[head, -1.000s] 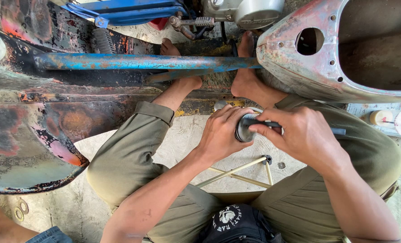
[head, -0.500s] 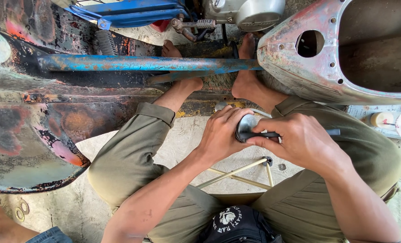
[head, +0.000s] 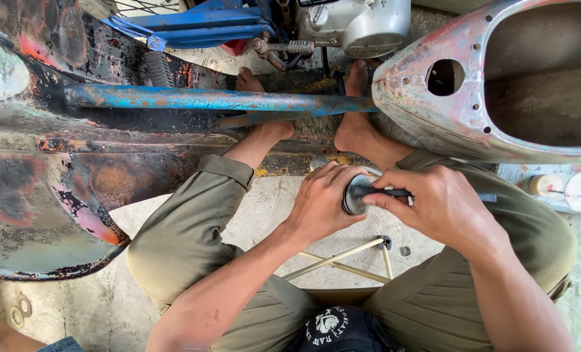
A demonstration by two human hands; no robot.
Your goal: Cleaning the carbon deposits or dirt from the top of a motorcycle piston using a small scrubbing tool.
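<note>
Head view, looking straight down onto the lap of a seated person in olive trousers. Landmark: the blue frame tube of a stripped, rusty scooter body.

Hard to make out: the small round grey part is mostly covered by fingers; only its dark rim and part of one face show, so its kind cannot be told. The dark-handled tool is visible only as a short black stretch between the hands; its tip is hidden. Both bare feet pass under the blue frame tube and are partly hidden by it. The red-and-grey shell is cut off at the right edge.

Left hand: below the blue frame tube, fingers curled closed round the round grey part.

Right hand: just right of the left hand, fist closed on the tool, which points at the part.

The part sits over the gap between the knees, above a thin pale metal stand.
</note>
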